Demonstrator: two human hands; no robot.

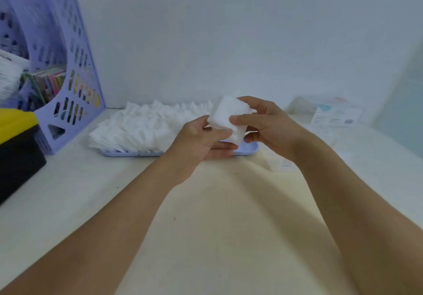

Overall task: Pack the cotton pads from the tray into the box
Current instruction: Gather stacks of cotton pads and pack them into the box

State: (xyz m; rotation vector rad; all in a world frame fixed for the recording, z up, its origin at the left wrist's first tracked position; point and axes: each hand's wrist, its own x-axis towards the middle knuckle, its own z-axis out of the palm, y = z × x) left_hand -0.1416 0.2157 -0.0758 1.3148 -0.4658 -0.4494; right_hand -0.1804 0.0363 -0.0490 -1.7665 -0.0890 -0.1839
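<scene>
Both hands hold one stack of cotton pads point(229, 117) above the right end of the tray point(128, 153). The left hand point(201, 140) grips the stack from below, the right hand point(265, 123) from the side, thumb across its face. More pads point(146, 126) fill the tray on the desk point(68, 191). The box point(336, 114) stands at the right, well apart. A file rack point(64, 65) stands at the left.
</scene>
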